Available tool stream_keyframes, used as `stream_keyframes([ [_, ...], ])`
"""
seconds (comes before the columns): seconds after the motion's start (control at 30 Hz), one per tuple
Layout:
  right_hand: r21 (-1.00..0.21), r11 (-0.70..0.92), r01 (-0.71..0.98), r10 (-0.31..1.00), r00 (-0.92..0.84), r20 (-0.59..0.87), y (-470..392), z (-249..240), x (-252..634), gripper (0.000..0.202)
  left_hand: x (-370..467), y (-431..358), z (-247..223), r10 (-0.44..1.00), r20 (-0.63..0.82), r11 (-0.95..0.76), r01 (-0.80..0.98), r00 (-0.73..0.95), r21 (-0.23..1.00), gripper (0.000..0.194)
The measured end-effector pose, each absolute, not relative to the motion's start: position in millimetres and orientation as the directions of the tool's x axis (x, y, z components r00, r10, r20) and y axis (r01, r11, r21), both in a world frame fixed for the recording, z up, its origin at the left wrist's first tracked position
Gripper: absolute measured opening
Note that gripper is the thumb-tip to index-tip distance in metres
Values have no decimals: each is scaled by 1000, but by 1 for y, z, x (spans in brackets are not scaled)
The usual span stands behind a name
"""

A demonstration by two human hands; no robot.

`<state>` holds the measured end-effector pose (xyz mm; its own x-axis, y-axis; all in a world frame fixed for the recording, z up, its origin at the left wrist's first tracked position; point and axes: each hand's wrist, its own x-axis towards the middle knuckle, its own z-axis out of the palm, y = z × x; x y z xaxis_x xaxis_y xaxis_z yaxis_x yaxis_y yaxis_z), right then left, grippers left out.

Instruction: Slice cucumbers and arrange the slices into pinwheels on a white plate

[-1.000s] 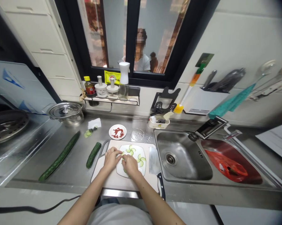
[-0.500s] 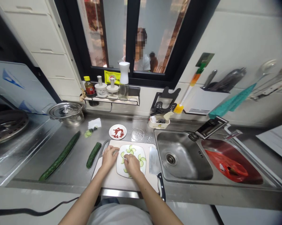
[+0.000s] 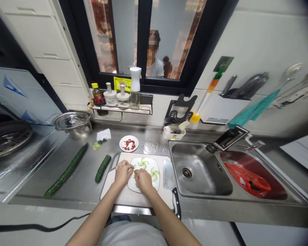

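Observation:
A white square plate [image 3: 145, 161] rests on the pale cutting board [image 3: 133, 201]; thin cucumber slices [image 3: 155, 174] lie on it in curved, fan-like clusters. My left hand [image 3: 123, 175] reaches over the plate's left edge, its fingertips pinched at a cucumber slice [image 3: 134, 167] there. Right beside it, my right hand [image 3: 143, 180] is closed with fingertips at the same cluster, and its fingers hide part of the slices. A cleaver [image 3: 168, 174] lies along the board's right side, its black handle overhanging the front.
Left of the board are a short cucumber [image 3: 103, 168], a long cucumber [image 3: 66, 171] and cucumber scraps [image 3: 97, 145]. Behind sits a small dish [image 3: 129, 138] with chopped red pieces. A lidded pot [image 3: 73, 124] stands back left. A double sink [image 3: 205, 191] is on the right.
My left hand has moved right from the plate's edge onto the cucumber slices, its fingers drawing together. My right hand has shifted only slightly and stays at the left cluster.

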<state>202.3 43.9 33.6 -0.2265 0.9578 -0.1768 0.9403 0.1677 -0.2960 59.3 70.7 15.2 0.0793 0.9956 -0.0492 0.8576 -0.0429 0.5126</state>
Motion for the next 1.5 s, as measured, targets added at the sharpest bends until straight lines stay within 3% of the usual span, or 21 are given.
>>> stream_keyframes([
  [0.57,-327,149,933,960,-216,-179,44,36,201,27,62,68,21,995,-70,-23,853,70,521,19],
  [0.7,-427,161,890,970,-223,-97,46,43,207,30,58,70,21,999,-23,-22,822,43,568,21],
  [0.87,-617,117,778,992,-67,104,51,62,234,33,32,75,23,988,47,90,791,-148,605,28],
  [1.1,-745,31,666,975,145,170,45,73,274,34,-1,79,25,971,-46,229,860,-234,456,33],
  [1.37,-768,25,640,988,100,115,32,61,271,34,22,77,29,982,-95,184,953,-165,243,36],
  [1.5,-763,27,646,991,84,107,30,56,270,34,29,77,31,982,-89,180,962,-165,203,36],
])
